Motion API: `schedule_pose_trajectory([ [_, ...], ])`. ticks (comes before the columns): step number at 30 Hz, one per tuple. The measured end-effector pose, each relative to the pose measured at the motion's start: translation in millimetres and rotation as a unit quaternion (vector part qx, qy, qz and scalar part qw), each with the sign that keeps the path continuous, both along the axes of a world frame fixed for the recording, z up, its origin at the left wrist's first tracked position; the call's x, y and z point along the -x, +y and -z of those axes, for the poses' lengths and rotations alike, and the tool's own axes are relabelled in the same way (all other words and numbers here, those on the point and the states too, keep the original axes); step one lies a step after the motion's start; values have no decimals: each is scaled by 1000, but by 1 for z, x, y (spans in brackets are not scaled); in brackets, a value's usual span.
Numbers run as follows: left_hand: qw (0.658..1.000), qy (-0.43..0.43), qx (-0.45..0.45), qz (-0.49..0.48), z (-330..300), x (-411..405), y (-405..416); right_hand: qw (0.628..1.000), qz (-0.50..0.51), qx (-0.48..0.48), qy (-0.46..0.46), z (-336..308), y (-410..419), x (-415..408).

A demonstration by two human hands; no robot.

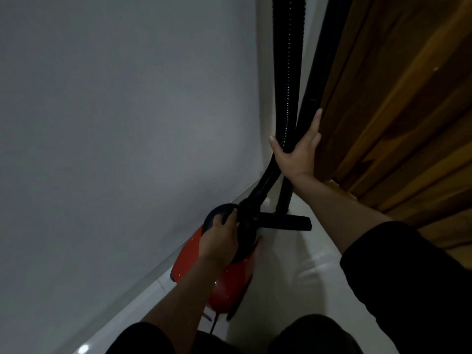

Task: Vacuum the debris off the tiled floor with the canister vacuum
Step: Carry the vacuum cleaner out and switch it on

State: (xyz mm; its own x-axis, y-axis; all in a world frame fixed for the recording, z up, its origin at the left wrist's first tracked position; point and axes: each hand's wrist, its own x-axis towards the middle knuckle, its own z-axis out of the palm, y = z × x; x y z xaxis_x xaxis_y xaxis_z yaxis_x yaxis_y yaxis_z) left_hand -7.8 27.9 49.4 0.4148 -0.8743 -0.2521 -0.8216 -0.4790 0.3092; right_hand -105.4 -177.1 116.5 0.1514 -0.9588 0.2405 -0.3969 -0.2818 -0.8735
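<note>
A pale, glossy tiled floor [293, 272] runs between a grey wall and a wooden door. A red canister vacuum [227, 284] sits on it beside the wall. A black floor nozzle [293, 222] rests on the tiles just beyond the canister.

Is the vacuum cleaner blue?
No, the canister vacuum has a red body with a black top, which the left hand grips.

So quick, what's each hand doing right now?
Left hand: fingers curled round the black handle on top of the red vacuum.
Right hand: open, fingers straight, reaching at the black hose and wand.
</note>
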Motion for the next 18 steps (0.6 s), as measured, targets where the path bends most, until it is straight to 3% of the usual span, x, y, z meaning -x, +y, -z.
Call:
schedule_pose_trajectory([
  [12, 999, -7, -22, 29, -277, 31, 115, 999, 36, -31, -22, -261, 110, 43],
  [18, 998, 1, 33, 44, -366, 39, 199, 998, 67, 7, -15, -360, 196, 62],
])
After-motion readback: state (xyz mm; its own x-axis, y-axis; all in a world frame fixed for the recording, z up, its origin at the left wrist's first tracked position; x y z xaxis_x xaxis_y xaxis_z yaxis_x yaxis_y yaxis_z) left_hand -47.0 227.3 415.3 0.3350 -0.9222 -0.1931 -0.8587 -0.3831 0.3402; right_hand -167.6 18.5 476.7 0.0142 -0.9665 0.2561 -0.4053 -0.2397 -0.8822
